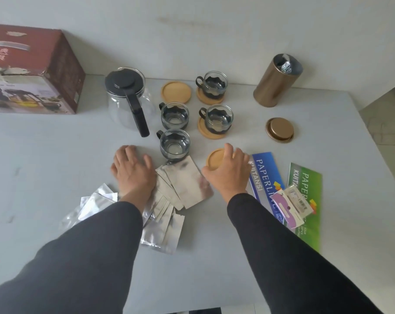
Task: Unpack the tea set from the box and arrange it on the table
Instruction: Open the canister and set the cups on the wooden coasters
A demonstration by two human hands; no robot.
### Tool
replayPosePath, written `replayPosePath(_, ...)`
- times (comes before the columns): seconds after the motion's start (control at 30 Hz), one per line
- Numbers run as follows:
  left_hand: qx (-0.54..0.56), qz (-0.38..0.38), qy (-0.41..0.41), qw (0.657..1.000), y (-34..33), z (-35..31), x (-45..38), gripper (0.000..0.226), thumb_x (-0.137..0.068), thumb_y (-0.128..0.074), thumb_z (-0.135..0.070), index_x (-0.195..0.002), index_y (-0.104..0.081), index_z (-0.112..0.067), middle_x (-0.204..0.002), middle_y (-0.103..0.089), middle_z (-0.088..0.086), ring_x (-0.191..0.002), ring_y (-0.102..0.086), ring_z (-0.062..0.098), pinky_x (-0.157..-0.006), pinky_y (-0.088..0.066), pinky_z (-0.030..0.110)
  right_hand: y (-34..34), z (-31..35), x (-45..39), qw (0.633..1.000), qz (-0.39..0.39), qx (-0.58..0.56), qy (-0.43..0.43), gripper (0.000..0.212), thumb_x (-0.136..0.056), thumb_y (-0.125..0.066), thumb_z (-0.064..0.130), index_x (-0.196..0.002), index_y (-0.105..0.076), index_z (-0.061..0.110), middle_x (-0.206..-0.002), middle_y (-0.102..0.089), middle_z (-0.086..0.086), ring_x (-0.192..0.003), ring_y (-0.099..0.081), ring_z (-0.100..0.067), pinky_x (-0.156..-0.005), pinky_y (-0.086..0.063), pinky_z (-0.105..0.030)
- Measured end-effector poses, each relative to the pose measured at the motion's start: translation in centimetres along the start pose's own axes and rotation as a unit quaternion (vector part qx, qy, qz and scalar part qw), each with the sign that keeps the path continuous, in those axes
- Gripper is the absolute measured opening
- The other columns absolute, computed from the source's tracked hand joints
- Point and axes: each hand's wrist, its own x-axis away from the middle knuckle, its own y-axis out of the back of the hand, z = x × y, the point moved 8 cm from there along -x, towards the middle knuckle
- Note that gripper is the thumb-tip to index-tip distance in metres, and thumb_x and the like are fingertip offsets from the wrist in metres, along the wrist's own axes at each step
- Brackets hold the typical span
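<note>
Now, biggest first: grey bench (56, 150) under it all. Red box (33, 71) far off at the back left, well away from both hands. Glass teapot (128, 98) with a black lid next to it, handle pointing toward the person. Gold tin (275, 82) at the back right, lid off.

Then the hands. Left hand (133, 171) flat on the bench, fingers spread, holding nothing, its edge on a heap of shiny foil packets (169, 200). Right hand (228, 171) curled over a round wooden coaster (214, 158), thumb at the near edge, fingers over the far edge.

Then the small things. Near cup (175, 143) sitting right on the bench with no coaster, between the two hands and a little past them. Handle sticking out to the left. Held coaster just to the right of that cup, close but not touching. No long side on a round coaster, so no turning needed. Right hand nearer the coaster; left hand nearer the cup handle. Probably next: lift the cup with the left, slide the coaster under with the right.
</note>
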Motion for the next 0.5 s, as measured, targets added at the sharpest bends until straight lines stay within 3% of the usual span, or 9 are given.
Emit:
replayPosePath(0.07, 0.000, -0.001, 0.001, 1.000, 0.0, 0.0, 0.0, 0.039, -0.090, -0.041, -0.031, -0.125, -0.045, -0.013, -0.132, -0.040, 0.006, -0.128, -0.033, 0.024, -0.110, -0.020, 0.039, 0.7, 2.3, 0.1, 0.996, -0.053, -0.031, 0.070, 0.078, -0.066, -0.069, 0.048, -0.130, -0.044, 0.011, -0.128, -0.050, -0.014, -0.119, -0.042, -0.032, -0.091, -0.041, -0.042)
replayPosePath(0.17, 0.001, -0.006, 0.004, 1.000, 0.0, 0.0, 0.0, 0.039, -0.090, -0.042, -0.030, -0.125, -0.045, -0.013, -0.132, -0.041, 0.006, -0.127, -0.033, 0.023, -0.109, -0.019, 0.038, -0.2, 6.2, 0.2, 0.975, -0.017, -0.148, 0.163, 0.083, -0.067, -0.076, 0.046, -0.133, -0.044, 0.008, -0.128, -0.051, -0.010, -0.121, -0.042, -0.028, -0.099, -0.040, -0.035)
replayPosePath(0.3, 0.002, -0.010, 0.009, 1.000, -0.1, 0.0, -0.1, 0.039, -0.089, -0.044, -0.029, -0.124, -0.046, -0.013, -0.132, -0.041, 0.005, -0.127, -0.034, 0.023, -0.108, -0.019, 0.038, -1.9, 9.2, -0.2, 0.957, 0.050, -0.223, 0.179, 0.102, -0.058, -0.082, 0.054, -0.139, -0.037, 0.010, -0.131, -0.047, -0.006, -0.124, -0.037, -0.022, -0.103, -0.035, -0.030)
replayPosePath(0.5, -0.006, -0.015, 0.010, 1.000, -0.1, 0.2, -0.1, 0.036, -0.089, -0.045, -0.027, -0.122, -0.047, -0.014, -0.131, -0.043, 0.004, -0.127, -0.035, 0.023, -0.107, -0.021, 0.038, -3.2, 10.6, -1.7, 0.965, 0.032, -0.181, 0.185, 0.104, -0.059, -0.076, 0.064, -0.139, -0.036, 0.010, -0.127, -0.050, -0.011, -0.115, -0.048, -0.027, -0.094, -0.046, -0.039)
